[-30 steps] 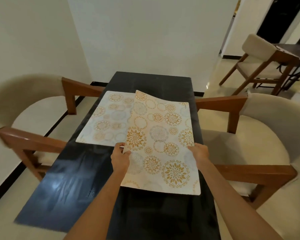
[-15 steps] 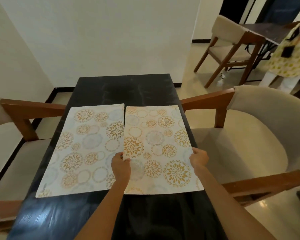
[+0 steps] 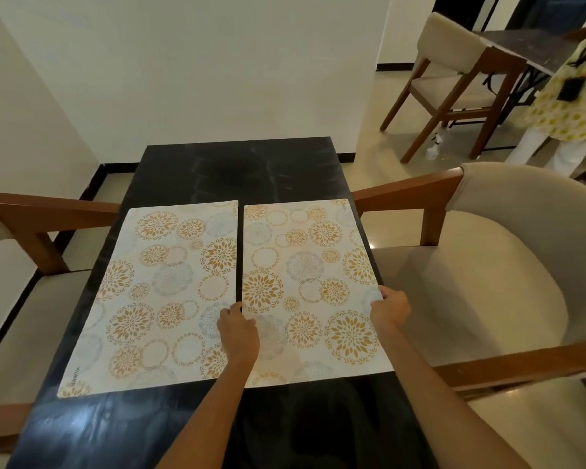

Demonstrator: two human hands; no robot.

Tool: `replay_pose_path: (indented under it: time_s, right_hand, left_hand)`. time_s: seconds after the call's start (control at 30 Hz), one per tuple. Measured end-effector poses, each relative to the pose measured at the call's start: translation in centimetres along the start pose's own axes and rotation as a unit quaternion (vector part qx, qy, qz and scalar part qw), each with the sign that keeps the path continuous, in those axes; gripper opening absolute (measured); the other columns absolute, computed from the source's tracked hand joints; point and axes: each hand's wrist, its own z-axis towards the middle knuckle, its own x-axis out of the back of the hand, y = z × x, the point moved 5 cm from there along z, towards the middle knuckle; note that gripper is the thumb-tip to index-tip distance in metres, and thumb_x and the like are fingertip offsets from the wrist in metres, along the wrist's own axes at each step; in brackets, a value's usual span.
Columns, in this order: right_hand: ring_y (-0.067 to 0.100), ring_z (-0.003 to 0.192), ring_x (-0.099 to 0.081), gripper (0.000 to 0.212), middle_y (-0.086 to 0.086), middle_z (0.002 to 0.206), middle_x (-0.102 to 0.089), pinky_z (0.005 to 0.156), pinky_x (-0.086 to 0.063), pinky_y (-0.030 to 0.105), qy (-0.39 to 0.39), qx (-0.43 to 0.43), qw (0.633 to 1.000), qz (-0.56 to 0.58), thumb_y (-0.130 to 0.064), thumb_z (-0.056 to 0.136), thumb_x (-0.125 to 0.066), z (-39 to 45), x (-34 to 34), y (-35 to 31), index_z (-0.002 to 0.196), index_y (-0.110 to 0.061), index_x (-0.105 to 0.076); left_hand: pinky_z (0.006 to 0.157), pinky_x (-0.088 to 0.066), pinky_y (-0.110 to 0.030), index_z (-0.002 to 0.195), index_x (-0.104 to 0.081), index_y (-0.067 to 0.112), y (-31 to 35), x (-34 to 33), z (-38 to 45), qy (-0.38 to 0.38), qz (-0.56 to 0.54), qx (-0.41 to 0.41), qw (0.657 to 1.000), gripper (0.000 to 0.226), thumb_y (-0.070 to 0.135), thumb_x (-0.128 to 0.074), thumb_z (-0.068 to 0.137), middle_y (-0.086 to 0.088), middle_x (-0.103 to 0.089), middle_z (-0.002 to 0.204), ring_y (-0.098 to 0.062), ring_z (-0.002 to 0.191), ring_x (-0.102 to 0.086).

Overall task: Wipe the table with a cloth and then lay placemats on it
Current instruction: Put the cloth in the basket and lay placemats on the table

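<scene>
Flattened since a moment ago, the right placemat (image 3: 305,282) stays gripped by left hand (image 3: 238,328) and right hand (image 3: 390,308) fingers.

This is a dining room in a home. A long dark surface (image 3: 237,170) has soft cream chairs with brown wood arms on both sides (image 3: 508,265) (image 3: 21,252). Two flowery placemats (image 3: 170,292) (image 3: 312,286) lie on it. The walls are plain white and the floor (image 3: 379,143) is shiny tile.
</scene>
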Motion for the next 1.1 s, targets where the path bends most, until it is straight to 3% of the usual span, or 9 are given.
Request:
replay_pose_path:
  time_s: [0.17, 0.3, 0.47, 0.53, 0.63, 0.7, 0.87, 1.1]
  right_hand:
    - [0.031, 0.084, -0.064, 0.021, 0.014, 0.105, -0.065, 0.065, -0.058, 0.037, 0.007, 0.010, 1.000, -0.019, 0.003, 0.088, -0.061, -0.1, 0.6, -0.6, 0.101, -0.006, -0.075]
    - [0.022, 0.070, -0.060, 0.029, 0.013, 0.096, -0.072, 0.049, -0.045, 0.022, -0.010, 0.017, 0.999, -0.043, 0.008, 0.088, -0.058, 0.4, 0.9, -0.5, 0.103, -0.009, -0.076]
    - [0.014, 0.060, -0.051, 0.027, 0.014, 0.097, -0.072, 0.044, -0.038, 0.018, -0.013, 0.032, 0.997, -0.063, 0.009, 0.088, -0.058, 0.4, 1.3, -0.7, 0.102, -0.007, -0.075]
    - [0.011, 0.054, -0.048, 0.024, 0.013, 0.089, -0.071, 0.045, -0.044, 0.022, -0.012, 0.032, 0.997, -0.071, 0.008, 0.089, -0.057, 0.4, 1.2, -0.7, 0.097, -0.005, -0.076]
    - [0.019, 0.059, -0.057, 0.021, 0.006, 0.074, -0.065, 0.057, -0.058, 0.036, -0.004, 0.021, 0.996, -0.081, 0.004, 0.089, -0.058, 0.5, 1.2, -0.8, 0.090, -0.005, -0.076]
    - [0.023, 0.068, -0.061, 0.018, 0.009, 0.083, -0.069, 0.059, -0.057, 0.034, -0.006, 0.021, 0.994, -0.108, -0.001, 0.091, -0.058, 0.7, 1.0, -0.8, 0.094, -0.006, -0.076]
    - [0.029, 0.085, -0.067, 0.018, 0.013, 0.098, -0.070, 0.069, -0.060, 0.040, -0.014, 0.049, 0.985, -0.166, -0.004, 0.091, -0.062, 1.2, 0.7, -0.6, 0.104, -0.008, -0.074]
    - [0.028, 0.093, -0.064, 0.029, 0.009, 0.105, -0.067, 0.072, -0.059, 0.041, -0.026, 0.083, 0.967, -0.239, -0.005, 0.088, -0.065, 0.9, 0.8, -1.0, 0.113, -0.019, -0.071]
  left_hand:
    - [0.092, -0.044, -0.042, 0.131, -0.047, 0.007, 0.5, -0.1, 0.2, -0.006, 0.042, -0.001, 0.999, 0.043, 0.000, -0.057, 0.090, -0.021, -0.047, 0.125, -0.035, 0.118, -0.043]
    - [0.086, -0.046, -0.041, 0.135, -0.044, 0.012, 0.7, -0.1, 0.9, -0.025, 0.067, 0.013, 0.997, 0.048, 0.001, -0.057, 0.090, -0.022, -0.046, 0.124, -0.037, 0.116, -0.046]
    - [0.080, -0.047, -0.039, 0.132, -0.043, 0.012, 0.1, -0.2, 2.0, -0.055, 0.074, 0.010, 0.996, 0.050, 0.001, -0.062, 0.087, -0.023, -0.049, 0.121, -0.038, 0.109, -0.052]
    - [0.076, -0.050, -0.039, 0.129, -0.042, 0.012, -0.1, -0.2, 2.4, -0.068, 0.069, 0.009, 0.995, 0.050, 0.001, -0.064, 0.085, -0.023, -0.051, 0.118, -0.037, 0.103, -0.055]
    - [0.069, -0.054, -0.038, 0.126, -0.041, 0.011, 0.0, 0.0, 3.0, -0.092, 0.068, 0.010, 0.993, 0.052, 0.000, -0.066, 0.083, -0.022, -0.055, 0.110, -0.035, 0.091, -0.061]
    - [0.067, -0.052, -0.037, 0.125, -0.039, 0.009, 0.2, 0.0, 3.2, -0.104, 0.080, 0.014, 0.991, 0.051, -0.002, -0.066, 0.082, -0.022, -0.057, 0.105, -0.035, 0.088, -0.062]
    - [0.089, -0.051, -0.045, 0.122, -0.034, 0.001, 0.8, 0.1, 3.4, -0.122, 0.121, 0.034, 0.985, 0.048, 0.001, -0.064, 0.084, -0.025, -0.054, 0.116, -0.037, 0.104, -0.059]
    - [0.098, -0.045, -0.034, 0.130, -0.029, -0.003, 2.2, 0.1, 2.4, -0.110, 0.273, 0.009, 0.956, 0.048, 0.014, -0.054, 0.093, -0.018, -0.044, 0.130, -0.028, 0.121, -0.048]
